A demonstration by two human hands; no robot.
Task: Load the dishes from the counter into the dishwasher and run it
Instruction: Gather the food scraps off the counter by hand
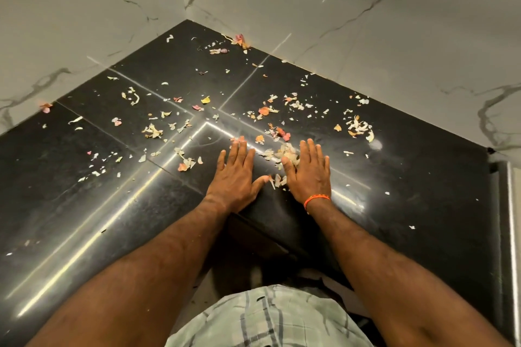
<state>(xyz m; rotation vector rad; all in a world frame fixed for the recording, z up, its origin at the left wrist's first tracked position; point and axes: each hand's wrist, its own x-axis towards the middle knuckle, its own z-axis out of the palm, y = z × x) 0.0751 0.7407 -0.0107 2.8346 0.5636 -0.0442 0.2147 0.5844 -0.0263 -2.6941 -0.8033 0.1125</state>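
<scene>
My left hand (235, 175) and right hand (307, 175) lie flat, fingers straight, on the black worktop (423, 177) near its front inner corner, a heap of peelings (287, 153) between them. No dishes or dishwasher show, so I judge loading hasn't begun; scraps litter the surface toward the back corner.

Pale and orange vegetable peelings (358, 125) are lying scattered over the middle of the picture, thickest toward two o'clock. White marble-look wall tiles (352, 22) are filling ten through two o'clock, meeting in a corner at twelve. A checked shirt (270, 318) is showing at six o'clock.
</scene>
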